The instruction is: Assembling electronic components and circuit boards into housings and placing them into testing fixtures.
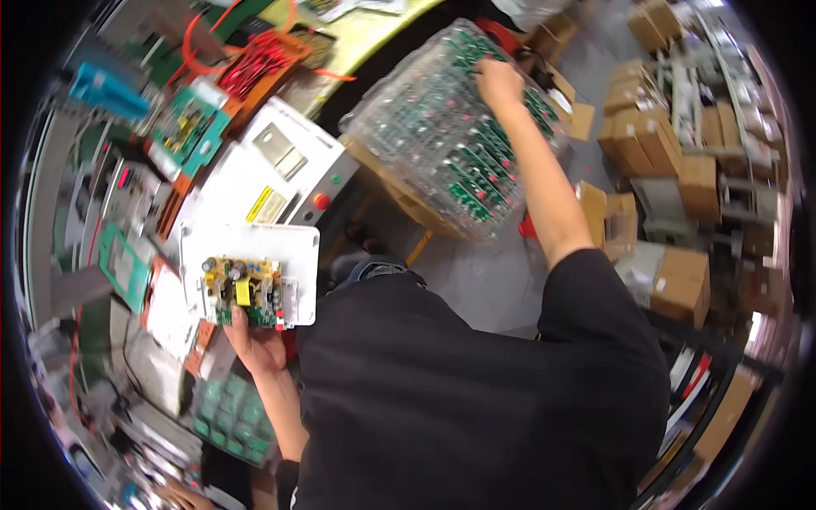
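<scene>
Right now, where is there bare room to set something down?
The white machine looks bare on top, left of the yellow label. Grey floor shows between the clear tray and the black shirt. The tray is crowded with green boards, the right hand over them; around the red leads is packed too.

Bright light bleaches the white machine casing [229,189] (edges bend, blur and darken).

left hand [262,350]: kinda low, thumb [239,317] up, gripping | right arm [544,174]: stretched way out, pretty much straight | right hand [501,82]: fingers [482,66] bunched, can't tell how tight
</scene>
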A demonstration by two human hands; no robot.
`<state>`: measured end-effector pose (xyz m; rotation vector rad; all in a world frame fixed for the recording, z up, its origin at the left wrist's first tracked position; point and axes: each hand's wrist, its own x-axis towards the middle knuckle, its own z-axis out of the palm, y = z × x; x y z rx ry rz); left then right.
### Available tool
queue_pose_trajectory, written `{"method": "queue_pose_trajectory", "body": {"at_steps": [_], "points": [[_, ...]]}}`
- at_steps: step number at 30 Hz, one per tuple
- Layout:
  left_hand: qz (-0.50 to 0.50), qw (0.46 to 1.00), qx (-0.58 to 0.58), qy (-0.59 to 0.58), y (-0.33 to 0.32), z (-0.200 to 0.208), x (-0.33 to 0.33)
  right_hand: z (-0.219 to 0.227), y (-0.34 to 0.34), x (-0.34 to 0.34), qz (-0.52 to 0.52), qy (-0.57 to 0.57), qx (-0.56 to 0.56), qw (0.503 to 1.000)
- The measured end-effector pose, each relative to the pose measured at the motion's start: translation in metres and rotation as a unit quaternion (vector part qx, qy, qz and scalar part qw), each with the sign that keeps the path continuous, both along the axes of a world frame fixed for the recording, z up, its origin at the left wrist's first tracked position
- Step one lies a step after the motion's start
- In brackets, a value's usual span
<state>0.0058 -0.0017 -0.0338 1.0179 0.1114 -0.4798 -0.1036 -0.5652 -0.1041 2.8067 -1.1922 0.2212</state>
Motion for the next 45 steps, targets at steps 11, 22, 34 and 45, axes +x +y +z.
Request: {"method": "queue_pose_trajectory", "body": {"at_steps": [11, 22, 34, 45], "points": [[0.283, 0.957, -0.059, -0.04, 0.063, -0.018, -0.044, 0.082, 0.141, 0.098, 0.213, -0.28, 0.403, 0.845], [0.481, 0.872, -0.069, -0.059, 0.092, -0.04, -0.101, 0.053, 0.407, 0.253, 0.629, -0.091, 0.377, 0.674], [0.477, 0.872, -0.1, -0.041, 0.094, -0.05, -0.094, 0.052, 0.369, 0.239, 0.727, -0.107, 0.236, 0.635], [0.491, 0.863, -0.101, -0.057, 0.096, -0.054, -0.099, 0.081, 0.364, 0.262, 0.776, -0.034, 0.208, 0.594]]}}
